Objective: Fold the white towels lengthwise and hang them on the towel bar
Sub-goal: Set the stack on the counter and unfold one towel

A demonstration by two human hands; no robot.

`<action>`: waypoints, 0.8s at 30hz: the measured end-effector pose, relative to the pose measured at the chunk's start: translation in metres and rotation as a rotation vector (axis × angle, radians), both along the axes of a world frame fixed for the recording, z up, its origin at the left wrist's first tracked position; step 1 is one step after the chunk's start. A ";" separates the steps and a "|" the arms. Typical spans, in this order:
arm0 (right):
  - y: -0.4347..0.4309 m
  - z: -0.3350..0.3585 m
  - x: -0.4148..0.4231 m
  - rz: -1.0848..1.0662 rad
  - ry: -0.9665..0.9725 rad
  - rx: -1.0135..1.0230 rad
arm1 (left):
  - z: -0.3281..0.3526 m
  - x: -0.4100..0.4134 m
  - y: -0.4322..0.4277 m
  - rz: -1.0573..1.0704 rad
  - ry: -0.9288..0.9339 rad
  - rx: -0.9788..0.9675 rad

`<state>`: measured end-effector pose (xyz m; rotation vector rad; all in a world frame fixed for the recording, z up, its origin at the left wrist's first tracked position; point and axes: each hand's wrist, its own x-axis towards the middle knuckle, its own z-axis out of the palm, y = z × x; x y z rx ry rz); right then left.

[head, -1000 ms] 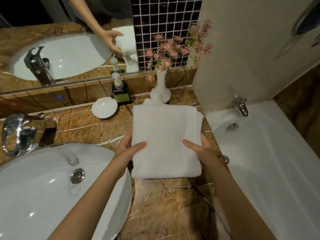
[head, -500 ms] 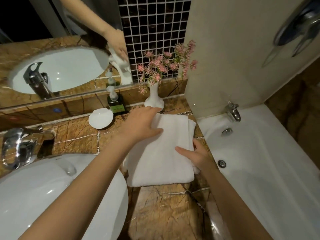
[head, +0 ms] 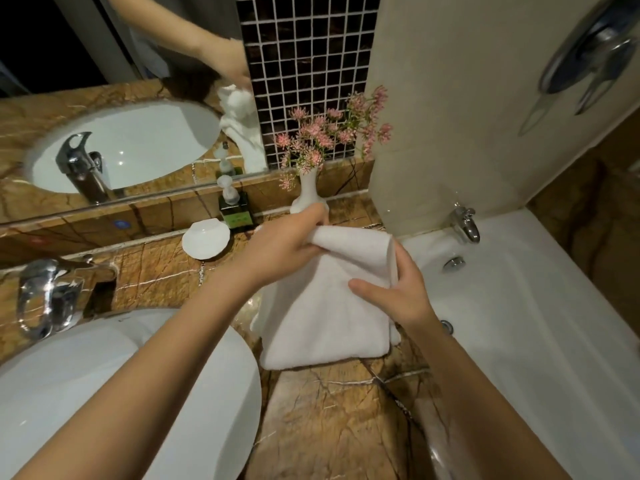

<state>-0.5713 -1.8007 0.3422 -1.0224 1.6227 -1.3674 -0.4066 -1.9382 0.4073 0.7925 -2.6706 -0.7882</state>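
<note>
- Fingertips out of sight: the left hand (head: 277, 249) has them buried in the bunched far end of the white towel (head: 322, 323), and its knuckles cover the foot of the white vase (head: 308, 187) at twelve o'clock.
- The right hand (head: 398, 296) shows thumb and back only. Its fingers slip behind the raised flap.
- Up at two o'clock, a chrome fitting (head: 588, 53) is blurred and cut by the frame edge; I can't tell what it is.
- The left arm reaches in from seven o'clock across the sink (head: 207, 393), wrist lifted.
- The right forearm comes up from five o'clock, alongside the bathtub (head: 519, 323).
- Left grip is tight, fingers curled round the towel's far end and holding it up off the stone.
- Right grip is a pinch on the towel's three o'clock edge, thumb stretched across the face towards nine o'clock.
- The towel's near end lies flat on the brown marble counter (head: 329, 427), with the sink at eight o'clock and the tub at three.
</note>
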 end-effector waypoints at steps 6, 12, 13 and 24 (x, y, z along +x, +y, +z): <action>0.003 0.016 0.001 0.384 -0.056 0.235 | 0.055 0.032 -0.001 0.098 0.325 0.228; -0.014 0.006 0.002 0.417 0.423 0.395 | 0.036 0.047 -0.004 0.419 0.417 0.325; -0.017 0.005 0.000 0.398 0.460 0.389 | 0.030 0.052 -0.005 0.465 0.423 0.332; -0.044 0.093 -0.033 0.469 0.217 0.338 | 0.027 0.130 0.013 0.663 0.525 0.500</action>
